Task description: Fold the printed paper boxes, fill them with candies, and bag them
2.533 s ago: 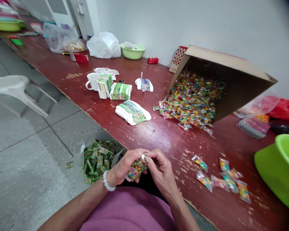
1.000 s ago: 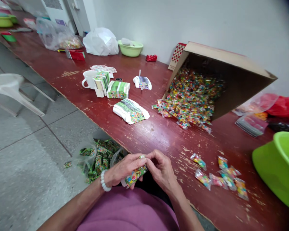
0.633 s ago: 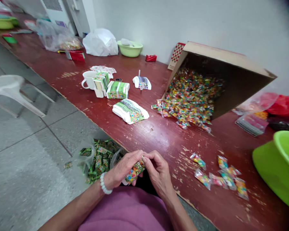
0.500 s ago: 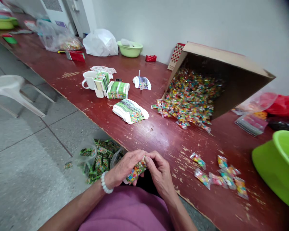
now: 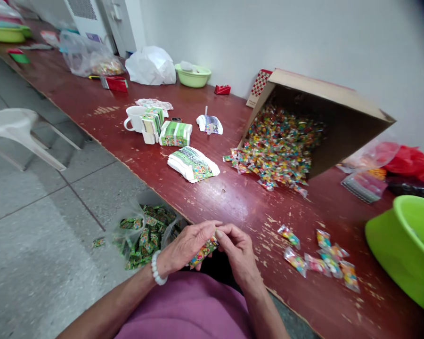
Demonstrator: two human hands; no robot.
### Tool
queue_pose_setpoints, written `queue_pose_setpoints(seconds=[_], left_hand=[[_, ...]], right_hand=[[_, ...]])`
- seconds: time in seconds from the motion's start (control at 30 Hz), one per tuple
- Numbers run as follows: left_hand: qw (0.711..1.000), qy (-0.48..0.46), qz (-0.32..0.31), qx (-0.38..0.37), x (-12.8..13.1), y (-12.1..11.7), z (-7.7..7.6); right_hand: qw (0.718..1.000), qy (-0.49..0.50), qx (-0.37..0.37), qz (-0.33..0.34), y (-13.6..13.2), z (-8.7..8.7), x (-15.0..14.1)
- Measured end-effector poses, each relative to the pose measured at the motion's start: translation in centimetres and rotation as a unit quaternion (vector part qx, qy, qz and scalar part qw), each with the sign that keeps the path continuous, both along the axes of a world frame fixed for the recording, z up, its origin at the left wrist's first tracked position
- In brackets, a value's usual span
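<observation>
Both hands meet at the near edge of the red table [image 5: 233,197], over my lap. My left hand [image 5: 185,247], with a white bead bracelet at the wrist, is closed round a small colourful printed packet [image 5: 204,251]. My right hand [image 5: 237,252] pinches the packet's upper end with thumb and fingertips. Several small clear candy packets [image 5: 320,259] lie on the table just right of my hands. Below the table edge to the left, an open bag holds several green packets [image 5: 143,233].
A cardboard box [image 5: 325,117] tipped on its side spills wrapped candies [image 5: 275,155]. Flat stacks of green-white cartons [image 5: 192,165], a white mug [image 5: 134,117] and a green basin [image 5: 406,245] stand around. A white plastic stool [image 5: 17,127] is on the floor, left.
My hands stay together on the packet, with small finger shifts at its top end. The view has drifted slightly; nothing on the table has moved.
</observation>
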State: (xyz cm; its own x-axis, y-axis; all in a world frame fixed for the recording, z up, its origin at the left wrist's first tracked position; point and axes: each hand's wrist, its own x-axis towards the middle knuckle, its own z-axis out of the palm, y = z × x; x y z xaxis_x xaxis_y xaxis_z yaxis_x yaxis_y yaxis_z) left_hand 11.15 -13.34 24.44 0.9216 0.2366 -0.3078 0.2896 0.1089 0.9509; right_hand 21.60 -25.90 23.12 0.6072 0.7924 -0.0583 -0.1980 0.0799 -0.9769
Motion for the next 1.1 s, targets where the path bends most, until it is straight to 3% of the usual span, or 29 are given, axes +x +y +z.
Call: queue_pose_setpoints(seconds=[0.27, 0.43, 0.67, 0.8, 0.93, 1.1], left_hand=[[0.999, -0.017, 0.032, -0.016, -0.5, -0.1, 0.0], [1.0, 0.007, -0.008, -0.004, -0.3, -0.1, 0.1], [0.997, 0.033, -0.053, 0.043, -0.2, -0.5, 0.1], [0.99, 0.053, -0.042, 0.126, 0.1, -0.8, 0.5], [0.973, 0.013, 0.003, 0.231, 0.3, -1.0, 0.1], [0.964, -0.028, 0.017, 0.263, 0.2, -1.0, -0.9]], right_hand=[[1.0, 0.005, 0.03, 0.002, 0.0, -0.5, 0.1], [0.998, 0.043, 0.018, 0.035, -0.3, -0.9, 0.3], [1.0, 0.017, -0.026, -0.006, -0.5, -1.6, 0.5], [0.999, 0.006, -0.038, -0.01, -0.5, -1.7, 0.5], [0.999, -0.009, -0.04, -0.026, -0.3, -1.6, 0.2], [0.996, -0.058, -0.056, -0.026, -0.3, -1.3, 0.3]])
